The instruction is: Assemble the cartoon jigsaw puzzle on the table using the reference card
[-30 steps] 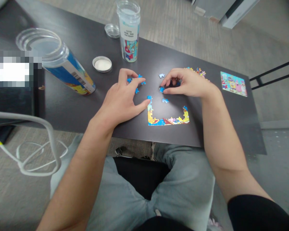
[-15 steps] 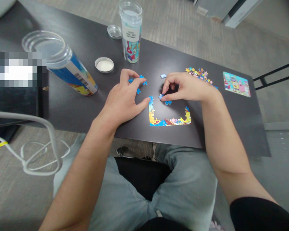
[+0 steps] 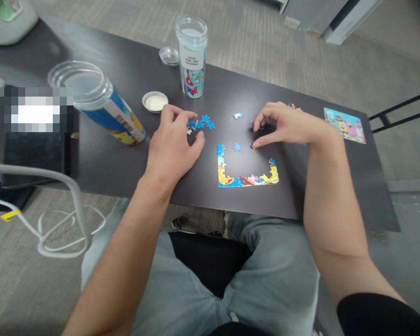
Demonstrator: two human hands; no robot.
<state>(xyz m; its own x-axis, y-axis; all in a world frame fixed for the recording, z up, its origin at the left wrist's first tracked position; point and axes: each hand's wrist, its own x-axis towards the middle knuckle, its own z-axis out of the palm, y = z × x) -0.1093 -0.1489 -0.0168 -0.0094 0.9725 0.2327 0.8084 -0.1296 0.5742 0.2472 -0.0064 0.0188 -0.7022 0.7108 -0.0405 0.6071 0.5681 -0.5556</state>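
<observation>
Curving over the dark table (image 3: 196, 189), the left hand (image 3: 175, 147) has its thumb and forefinger parted, with no piece visible between them; the forefinger lies next to a small cluster of blue puzzle pieces (image 3: 206, 122), and a sliver of blue shows beside the thumb tip. The right hand (image 3: 287, 125) also has thumb and forefinger apart, and a small dark piece (image 3: 252, 146) sits at the thumb's tip, though I cannot tell whether the thumb presses it or merely hides part of it. Nearer the person lies the partly joined puzzle border (image 3: 247, 181), made up of a left side, a full bottom row and a shorter right side, with its far side unfilled. One loose blue piece (image 3: 237, 147) rests near the upper left end of that border, apart from it, and a pale piece (image 3: 238, 115) lies farther off, between the two hands. Behind the right hand, a heap of colourful pieces (image 3: 295, 107) is mostly hidden, and a picture card (image 3: 353, 127) lies by the right wrist, which covers one corner. To the left stand a large clear jar (image 3: 119, 114) and a smaller jar (image 3: 193, 70), both uncapped, with two round lids (image 3: 155, 102) near them.
</observation>
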